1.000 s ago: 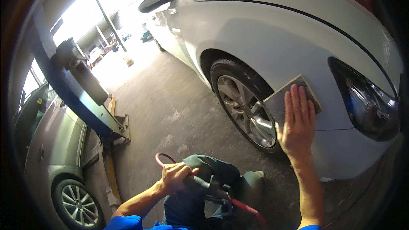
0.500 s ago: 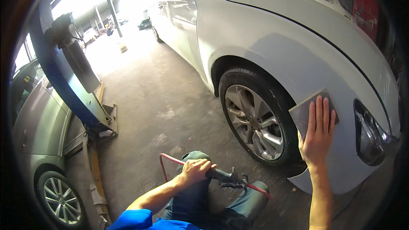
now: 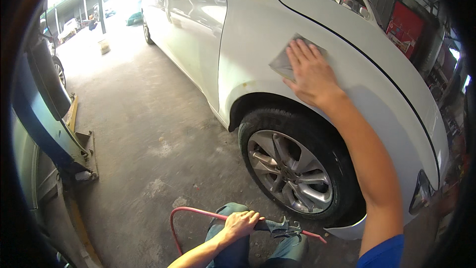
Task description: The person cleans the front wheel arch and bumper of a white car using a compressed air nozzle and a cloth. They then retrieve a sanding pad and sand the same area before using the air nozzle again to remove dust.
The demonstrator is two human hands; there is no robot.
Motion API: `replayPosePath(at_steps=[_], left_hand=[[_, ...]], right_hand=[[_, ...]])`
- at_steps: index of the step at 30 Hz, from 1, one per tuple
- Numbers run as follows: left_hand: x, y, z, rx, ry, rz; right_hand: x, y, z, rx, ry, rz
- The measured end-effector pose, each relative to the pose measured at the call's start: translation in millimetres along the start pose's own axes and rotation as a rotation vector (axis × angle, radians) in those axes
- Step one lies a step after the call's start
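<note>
My right hand (image 3: 312, 72) lies with its fingers flat over a thin grey square pad (image 3: 282, 63), pressing it against the white front fender (image 3: 253, 39) of a car, above the wheel arch. The pad's far edge juts past the fingertips. Low in front of me, over my knees, my left hand (image 3: 241, 224) is closed around the dark handle of an air blow gun (image 3: 277, 227). A red hose (image 3: 191, 209) loops away from its left side. Past its black trigger part, a thin red end (image 3: 315, 236) points right.
Below the fender stands the front wheel (image 3: 292, 171) with its silver rim. At the left are a blue lift post (image 3: 47, 119) and a greenish car (image 3: 22, 159). The grey concrete floor (image 3: 144, 134) runs along the white car. Behind its hood hangs a red panel (image 3: 404, 27).
My right hand has moved the pad from the front corner beside the headlight up and leftward onto the fender above the wheel. The left hand still grips the blow gun. The view has shifted.
</note>
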State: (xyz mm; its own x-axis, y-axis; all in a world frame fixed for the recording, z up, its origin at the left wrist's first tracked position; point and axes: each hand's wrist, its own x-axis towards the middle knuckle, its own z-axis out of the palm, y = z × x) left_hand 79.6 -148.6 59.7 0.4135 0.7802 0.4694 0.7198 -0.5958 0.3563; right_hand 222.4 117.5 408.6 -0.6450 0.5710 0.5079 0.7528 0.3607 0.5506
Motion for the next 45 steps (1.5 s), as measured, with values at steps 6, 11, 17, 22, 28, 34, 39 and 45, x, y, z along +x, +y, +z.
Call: replayPosePath(at_steps=[6, 11, 17, 22, 28, 34, 39, 45], left_hand=[[-11, -33, 6, -0.035, -0.15, -0.139], [-15, -48, -1, -0.08, -0.063, -0.114], [-14, -61, -11, -0.089, -0.127, -0.125], [-17, -59, -29, -0.038, -0.134, -0.16], [-28, -74, -37, 0.172, -0.086, -0.227], [-12, -84, -96, 0.174, 0.063, -0.331], [-26, -131, -96, 0.214, 0.08, -0.313], [-17, -179, -82, 0.16, 0.07, -0.349]], right_hand=[[-1, -6, -5, 0.068, -0.127, -0.145], [-55, 4, -56, 0.067, -0.216, -0.125], [67, -19, 16, -0.025, -0.138, -0.231], [143, -37, 56, -0.004, -0.137, -0.231], [70, -26, -4, -0.131, -0.163, -0.058], [-2, 30, -24, -0.119, -0.053, -0.086], [40, 11, 5, -0.164, 0.0, -0.062], [134, -7, 46, -0.207, 0.048, -0.076]])
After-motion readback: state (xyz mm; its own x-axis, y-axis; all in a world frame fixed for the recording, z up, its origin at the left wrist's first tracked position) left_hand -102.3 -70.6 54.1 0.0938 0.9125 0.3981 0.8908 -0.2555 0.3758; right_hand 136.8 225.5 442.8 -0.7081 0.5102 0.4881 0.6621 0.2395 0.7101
